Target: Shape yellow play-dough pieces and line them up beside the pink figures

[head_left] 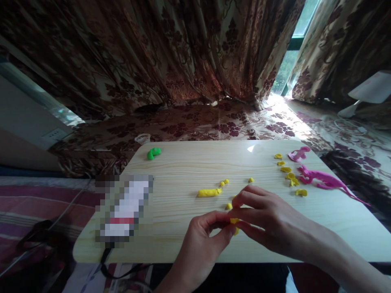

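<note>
Both my hands meet over the near edge of a pale wooden board. My left hand and my right hand pinch the same small lump of yellow clay between their fingertips. Just beyond them lie a yellow clay roll and a few tiny yellow clay balls. More yellow bits sit at the right beside a pink clay figure with a long thin tail.
A green clay piece lies at the board's far left corner. A second pink piece sits at the far right. A blurred-out object with a cable lies at the left edge. Patterned curtains hang behind.
</note>
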`<state>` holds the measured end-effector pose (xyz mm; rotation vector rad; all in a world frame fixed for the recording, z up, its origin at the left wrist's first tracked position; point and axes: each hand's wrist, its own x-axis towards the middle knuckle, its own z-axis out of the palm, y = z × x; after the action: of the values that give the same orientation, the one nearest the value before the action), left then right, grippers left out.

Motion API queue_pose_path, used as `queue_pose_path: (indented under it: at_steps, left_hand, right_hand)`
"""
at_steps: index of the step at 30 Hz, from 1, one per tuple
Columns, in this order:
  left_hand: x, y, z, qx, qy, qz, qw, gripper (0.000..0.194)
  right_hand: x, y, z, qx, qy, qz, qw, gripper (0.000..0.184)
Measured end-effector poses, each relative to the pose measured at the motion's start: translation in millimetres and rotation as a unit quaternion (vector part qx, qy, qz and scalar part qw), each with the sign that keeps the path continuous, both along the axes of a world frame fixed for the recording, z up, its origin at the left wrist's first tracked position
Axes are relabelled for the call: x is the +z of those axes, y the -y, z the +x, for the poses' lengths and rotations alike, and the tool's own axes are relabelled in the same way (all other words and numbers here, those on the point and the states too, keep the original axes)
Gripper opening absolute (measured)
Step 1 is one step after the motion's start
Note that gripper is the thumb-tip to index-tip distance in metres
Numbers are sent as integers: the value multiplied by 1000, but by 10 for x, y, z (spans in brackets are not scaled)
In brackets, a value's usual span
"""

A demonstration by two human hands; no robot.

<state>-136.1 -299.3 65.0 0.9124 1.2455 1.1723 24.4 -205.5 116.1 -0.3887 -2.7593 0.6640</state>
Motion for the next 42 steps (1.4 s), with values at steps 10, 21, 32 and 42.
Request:
queue_pose_path:
  at_steps: [10, 21, 32, 42]
  left_hand:
    - [36, -8, -9, 29, 64, -57, 996, 16]
    - [-13, -17, 86, 129, 112, -33, 985, 16]
    - [7, -24, 165, 130, 84, 1, 988, 15]
    - [-40, -37, 182, 160, 94, 11, 982, 14]
  right_hand:
    - [-70, 38, -35, 35, -1, 78, 996, 18]
    - [-367, 212, 25, -206, -196, -62, 957, 27]
    - [-454, 315, -141, -204, -248, -45, 946, 22]
    - [-470, 326, -133, -250, -243, -94, 933, 15]
